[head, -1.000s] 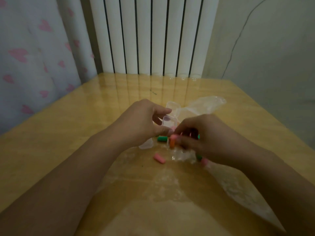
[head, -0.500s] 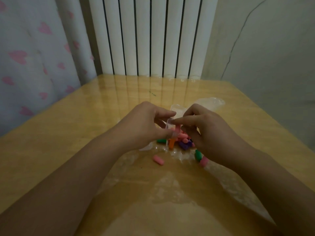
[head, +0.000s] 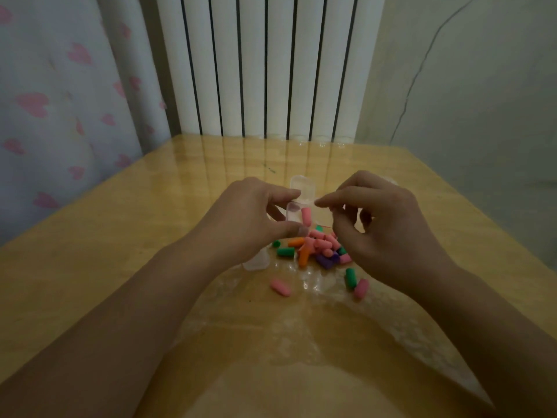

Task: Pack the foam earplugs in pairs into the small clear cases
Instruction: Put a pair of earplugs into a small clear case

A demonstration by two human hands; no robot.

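Observation:
My left hand (head: 256, 218) pinches a small clear case (head: 297, 214) between thumb and forefinger, lifted above the table with its lid (head: 302, 188) flipped open at the back. A pink earplug (head: 306, 216) stands inside the case. My right hand (head: 382, 224) hovers just right of the case, fingers loosely curled and holding nothing. Under the hands lies a pile of earplugs (head: 318, 248) in pink, orange, green and purple. A lone pink earplug (head: 280, 287) lies nearer to me. A green earplug (head: 350, 277) and another pink earplug (head: 360, 288) lie to the right.
Another small clear case (head: 256, 261) rests on the wooden table (head: 90, 251) under my left wrist. A clear plastic bag (head: 304, 303) is spread beneath the earplugs. A white radiator (head: 265, 64) stands behind the table, a heart-print curtain (head: 60, 95) at left.
My right hand picked up a pink earplug from the pile, put it in the case and drew back to the right. The case's lid now stands open.

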